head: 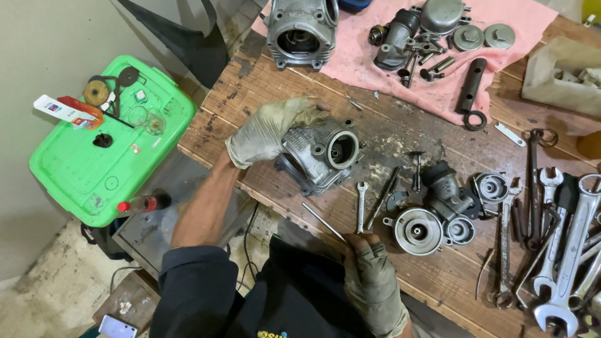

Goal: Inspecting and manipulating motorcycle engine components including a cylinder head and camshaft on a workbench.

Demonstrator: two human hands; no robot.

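On the bench edge: a person in a dark long-sleeved top works over a scarred wooden workbench [294, 94], both hands in grimy cloth gloves
Left hand [269, 130]: wrapped over the top of a grey finned cylinder head [322, 156], grasping it near the bench's front-left corner
Cylinder head: lies tilted on the wood, its round port facing right and slightly up
Right hand [372, 275]: at the near edge of the bench, fingers curled around the end of a thin metal rod [322, 221] that slants up and left toward the cylinder head
Just beside the right hand: a small open-ended spanner [361, 206], a dark punch-like tool [383, 197] and a single valve [416, 169] standing on the boards
Right of those: a cluster of round grey engine parts [438, 213], touching one another
Far right: a spread of large spanners [563, 244] overlapping on the wood
Back of the bench: a pink cloth [375, 69] bearing a second cylinder [302, 31], a cast housing [400, 37] with loose bolts, two round caps [483, 36] and a dark flat bar [471, 87]
Off the bench, left: a green plastic lid [94, 163] carrying small oddments, a red-capped bottle [144, 203] at its near edge
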